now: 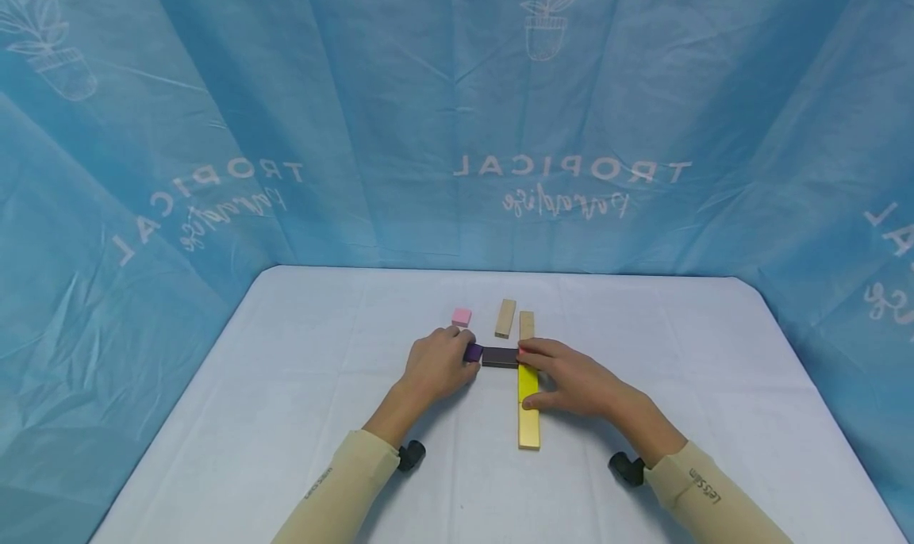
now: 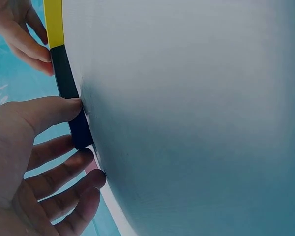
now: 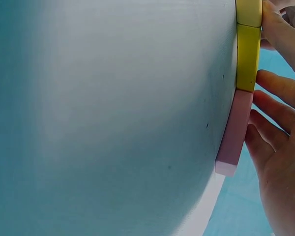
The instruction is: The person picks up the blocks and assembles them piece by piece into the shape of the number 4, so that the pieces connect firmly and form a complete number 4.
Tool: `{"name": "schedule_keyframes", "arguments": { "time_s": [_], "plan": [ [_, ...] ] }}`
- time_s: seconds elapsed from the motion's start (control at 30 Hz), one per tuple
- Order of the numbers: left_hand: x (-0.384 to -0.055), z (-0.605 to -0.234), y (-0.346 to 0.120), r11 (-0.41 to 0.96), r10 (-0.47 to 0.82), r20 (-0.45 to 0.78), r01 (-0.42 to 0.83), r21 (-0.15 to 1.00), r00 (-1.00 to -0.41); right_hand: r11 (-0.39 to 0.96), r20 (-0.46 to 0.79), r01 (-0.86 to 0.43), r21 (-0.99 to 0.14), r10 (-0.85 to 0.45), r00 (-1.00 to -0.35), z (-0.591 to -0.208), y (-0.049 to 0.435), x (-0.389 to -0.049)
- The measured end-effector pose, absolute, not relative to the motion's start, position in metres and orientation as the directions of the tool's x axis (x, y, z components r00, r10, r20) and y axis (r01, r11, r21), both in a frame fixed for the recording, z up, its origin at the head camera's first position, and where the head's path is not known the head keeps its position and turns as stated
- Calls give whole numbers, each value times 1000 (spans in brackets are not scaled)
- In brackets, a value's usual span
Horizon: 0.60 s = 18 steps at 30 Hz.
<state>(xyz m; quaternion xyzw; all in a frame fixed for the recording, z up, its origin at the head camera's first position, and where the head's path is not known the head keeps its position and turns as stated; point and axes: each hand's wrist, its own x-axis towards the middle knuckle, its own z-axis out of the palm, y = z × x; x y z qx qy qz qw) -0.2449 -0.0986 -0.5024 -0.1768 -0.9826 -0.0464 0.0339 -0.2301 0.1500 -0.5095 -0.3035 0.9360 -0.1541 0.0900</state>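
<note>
My left hand pinches a small dark purple block, its thumb on the near side. That block meets the end of a charcoal block. The charcoal block abuts a straight row of blocks running away from me. My right hand touches this row with fairly straight, spread fingers. The row holds a pale yellow block, a bright yellow block and a wooden-coloured block. In the right wrist view, a pink block lies beyond the bright yellow one. The right fingers partly hide the join.
A pink block lies beyond my left hand, and a loose wooden-coloured block stands apart beside the row's far end. White cloth covers the table. A blue printed curtain hangs behind and beside it.
</note>
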Motion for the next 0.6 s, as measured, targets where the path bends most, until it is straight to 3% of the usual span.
{"name": "schedule_keyframes", "arguments": {
  "time_s": [0.6],
  "plan": [
    [-245, -504, -99, 934, 341, 74, 346, 85, -937, 763, -70, -542, -353, -599, -798, -509, 151, -229]
  ]
}}
